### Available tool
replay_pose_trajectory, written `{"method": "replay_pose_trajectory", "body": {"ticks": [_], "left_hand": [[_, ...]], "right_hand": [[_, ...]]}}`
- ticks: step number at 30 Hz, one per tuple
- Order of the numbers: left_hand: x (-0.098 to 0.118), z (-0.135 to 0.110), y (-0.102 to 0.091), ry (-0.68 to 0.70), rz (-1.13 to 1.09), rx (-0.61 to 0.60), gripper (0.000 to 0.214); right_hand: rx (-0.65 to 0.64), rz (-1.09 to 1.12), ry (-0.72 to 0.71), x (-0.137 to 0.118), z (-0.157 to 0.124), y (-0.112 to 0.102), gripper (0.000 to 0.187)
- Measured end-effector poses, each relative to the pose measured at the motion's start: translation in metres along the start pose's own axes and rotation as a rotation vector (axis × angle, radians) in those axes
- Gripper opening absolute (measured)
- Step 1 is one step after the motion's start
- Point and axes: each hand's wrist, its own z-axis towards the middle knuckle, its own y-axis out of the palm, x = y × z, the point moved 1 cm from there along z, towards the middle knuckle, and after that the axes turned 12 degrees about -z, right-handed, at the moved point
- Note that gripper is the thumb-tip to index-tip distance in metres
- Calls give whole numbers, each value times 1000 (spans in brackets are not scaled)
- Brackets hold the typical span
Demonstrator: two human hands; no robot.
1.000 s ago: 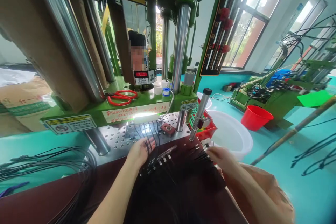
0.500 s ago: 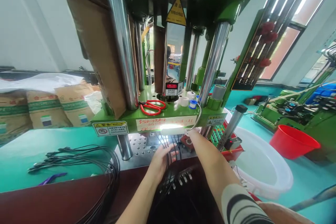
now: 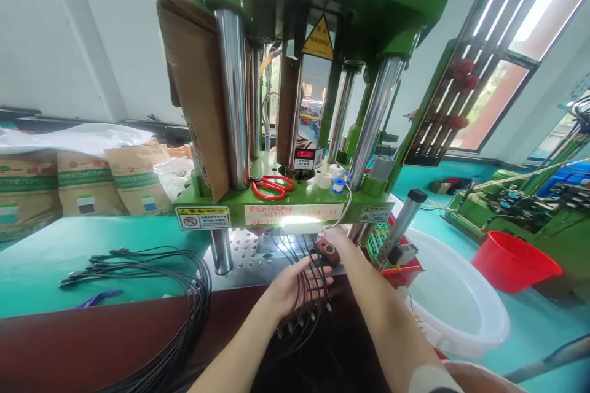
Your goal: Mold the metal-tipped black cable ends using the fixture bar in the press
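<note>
Palm up and fingers spread, my left hand [image 3: 286, 288] is under several thin black cables [image 3: 295, 333] in front of the press. The cables lie across its fingers, and their metal connector ends hang below the palm. My right hand [image 3: 335, 236] reaches beneath the green press plate [image 3: 235, 199], beside a reddish-brown block [image 3: 328, 250]; its fingers are hidden. A lit lamp [image 3: 302, 228] on the plate's front edge shines on the mould [image 3: 276, 247], from which the cables run toward me.
Red-handled cutters [image 3: 271, 186] and a blue-white spool [image 3: 338, 185] sit on the press plate. At left, a bundle of black cables [image 3: 157, 260] and a purple tool [image 3: 99, 298] lie on the bench. A white tub [image 3: 500, 319] and a red bucket [image 3: 514, 261] stand at right.
My left hand has moved slightly right and toward me, and its fingers are spread wider under the cables. The cable ends hang closer together. The head view has shifted and tilted up.
</note>
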Motion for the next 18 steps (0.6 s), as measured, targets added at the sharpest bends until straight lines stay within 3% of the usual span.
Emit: {"method": "replay_pose_trajectory", "body": {"ticks": [6,11,15,18], "left_hand": [[-29,-15,16,12,-82,16,12],[-41,-44,31,-17,-302,50,24],[-54,-65,28,13,-355,76,24],[-75,-90,22,-52,-260,64,20]], "right_hand": [[32,144,85,6,-40,-12,19],[104,217,105,2,-66,-16,19],[89,225,122,0,-79,-3,16],[65,221,122,-1,-87,4,16]]}}
